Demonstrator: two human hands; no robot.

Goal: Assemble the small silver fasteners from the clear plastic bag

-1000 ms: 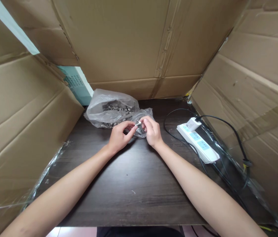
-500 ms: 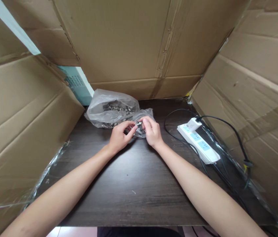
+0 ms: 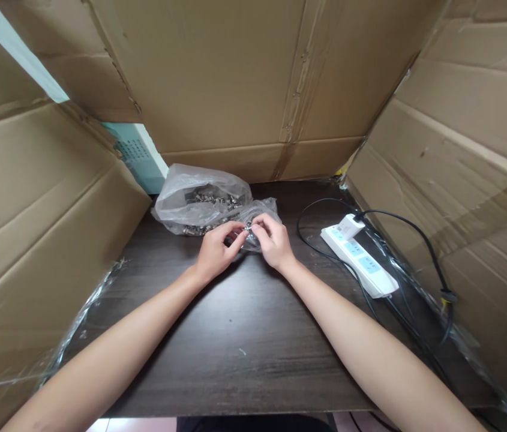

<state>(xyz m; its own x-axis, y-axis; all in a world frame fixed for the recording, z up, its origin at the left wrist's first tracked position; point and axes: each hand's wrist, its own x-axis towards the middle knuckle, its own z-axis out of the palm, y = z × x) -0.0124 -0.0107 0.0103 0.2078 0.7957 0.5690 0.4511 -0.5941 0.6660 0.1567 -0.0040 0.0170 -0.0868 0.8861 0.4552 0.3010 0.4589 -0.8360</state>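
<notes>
My left hand [image 3: 217, 249] pinches a small metal piece [image 3: 247, 228] between thumb and fingertips. On the other side, my right hand [image 3: 275, 242] has its thumb and forefinger closed at the same piece, so the two hands nearly meet. Just behind and under the fingers lies a small clear plastic bag [image 3: 267, 207]; what is in it is mostly hidden. To its left a larger clear plastic bag [image 3: 176, 192] stands open, with many small metal parts [image 3: 212, 198] inside.
A white power strip [image 3: 363, 261] with a plugged-in white adapter [image 3: 350, 227] and black cables [image 3: 424, 243] lies on the right of the dark table [image 3: 226, 360]. Cardboard walls [image 3: 217, 78] enclose the back and both sides.
My right hand's fingertips have closed in on the metal piece and moved slightly left. My left hand has hardly moved. The whole view has shifted a little.
</notes>
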